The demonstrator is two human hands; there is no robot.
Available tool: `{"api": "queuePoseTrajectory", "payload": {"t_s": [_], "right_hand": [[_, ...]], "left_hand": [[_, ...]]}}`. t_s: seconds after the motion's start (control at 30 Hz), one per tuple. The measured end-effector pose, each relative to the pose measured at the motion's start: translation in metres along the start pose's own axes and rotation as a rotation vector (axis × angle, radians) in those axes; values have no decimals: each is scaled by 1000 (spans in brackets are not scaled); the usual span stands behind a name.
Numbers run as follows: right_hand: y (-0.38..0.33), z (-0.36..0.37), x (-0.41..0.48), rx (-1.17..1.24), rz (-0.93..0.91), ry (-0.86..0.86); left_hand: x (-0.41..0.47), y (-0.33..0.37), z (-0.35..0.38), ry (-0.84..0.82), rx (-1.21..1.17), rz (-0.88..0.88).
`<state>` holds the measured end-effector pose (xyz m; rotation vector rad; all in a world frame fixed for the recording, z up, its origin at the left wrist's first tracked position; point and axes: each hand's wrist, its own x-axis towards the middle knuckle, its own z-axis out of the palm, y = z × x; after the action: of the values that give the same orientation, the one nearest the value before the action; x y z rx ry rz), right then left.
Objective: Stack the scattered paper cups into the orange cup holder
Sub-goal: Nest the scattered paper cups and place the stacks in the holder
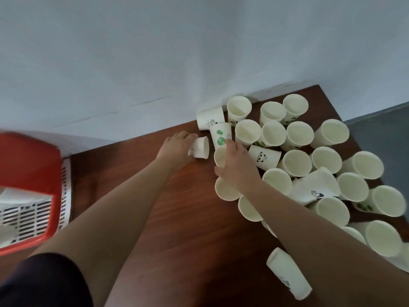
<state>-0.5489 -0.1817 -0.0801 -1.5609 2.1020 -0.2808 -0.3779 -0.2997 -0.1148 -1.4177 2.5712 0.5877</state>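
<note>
Several white paper cups (296, 162) crowd the right half of the brown table (132, 196), most upright, some on their sides. My left hand (174, 149) grips a cup (200, 147) lying on its side near the wall. My right hand (236, 165) holds the rim of an upright cup (220, 156) just right of it, with its fingertips against a cup with a green tree print (220, 135). The orange cup holder (31, 173), with a white slotted insert, stands at the far left, partly cut off by the frame.
A pale wall (155, 52) borders the table at the back. A cup lies on its side near the front (287, 275). White tissue or paper (20, 196) sits in the orange holder. The table's right edge drops to a grey floor (380, 134).
</note>
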Motion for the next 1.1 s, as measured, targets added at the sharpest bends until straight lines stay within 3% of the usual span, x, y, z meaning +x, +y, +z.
{"api": "queuePoseTrajectory", "payload": {"t_s": [0.2,0.33,0.7,0.9,1.1], "right_hand": [[-25,-30,-14,217,-8,68],[-73,-40,-36,331,-47,34],[-279,26,-123,446,-255,-94],[-380,83,-158,469,-337,-152],[-434,124,-171,473,-373,-166]], "left_hand": [[-62,-20,-23,198,-724,-215],[-133,-40,-53,246,-1077,-193],[-327,-156,-100,376,-1222,-243],[-423,-245,-110,577,-1230,-379],[-466,-319,-98,756,-1145,-520]]}}
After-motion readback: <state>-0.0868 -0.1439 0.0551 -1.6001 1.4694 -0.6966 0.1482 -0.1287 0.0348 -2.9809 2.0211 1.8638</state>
